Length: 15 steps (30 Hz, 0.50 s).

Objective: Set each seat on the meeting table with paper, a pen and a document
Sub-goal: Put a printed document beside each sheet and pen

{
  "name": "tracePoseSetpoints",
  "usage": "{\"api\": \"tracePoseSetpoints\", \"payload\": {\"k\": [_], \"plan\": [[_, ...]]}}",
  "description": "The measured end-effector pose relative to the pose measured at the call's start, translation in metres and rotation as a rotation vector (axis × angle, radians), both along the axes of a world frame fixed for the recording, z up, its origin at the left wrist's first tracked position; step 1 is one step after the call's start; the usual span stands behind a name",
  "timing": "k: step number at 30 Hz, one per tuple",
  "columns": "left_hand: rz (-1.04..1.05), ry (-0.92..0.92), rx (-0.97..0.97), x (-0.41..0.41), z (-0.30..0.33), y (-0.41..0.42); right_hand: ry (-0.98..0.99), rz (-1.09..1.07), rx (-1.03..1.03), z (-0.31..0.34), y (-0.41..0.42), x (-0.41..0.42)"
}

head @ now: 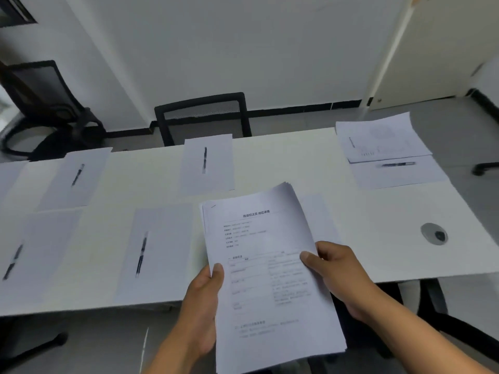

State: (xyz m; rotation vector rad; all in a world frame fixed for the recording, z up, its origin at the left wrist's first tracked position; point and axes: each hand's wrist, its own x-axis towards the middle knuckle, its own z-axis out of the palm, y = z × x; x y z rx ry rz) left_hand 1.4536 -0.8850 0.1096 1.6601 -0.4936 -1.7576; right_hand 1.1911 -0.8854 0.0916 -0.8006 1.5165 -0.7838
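Note:
A stack of printed documents is held over the near edge of the white meeting table. My left hand grips its left edge, thumb on top. My right hand grips its right edge the same way. Blank sheets lie at the seats, each with a pen: near middle, near left, far left, far middle. At the right end a document overlaps a sheet carrying a pen. Another blank sheet lies partly hidden behind the stack.
A black mesh chair stands behind the far side, another chair at the back left. A round cable grommet sits in the table at the right. Chair legs show under the near edge.

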Motion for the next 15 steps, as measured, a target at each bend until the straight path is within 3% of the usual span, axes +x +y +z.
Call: {"api": "tracePoseSetpoints", "payload": {"k": [15], "plan": [[-0.145, 0.112, 0.123, -0.005, -0.045, -0.063, 0.119, -0.34, -0.005, -0.023, -0.014, 0.009]]}}
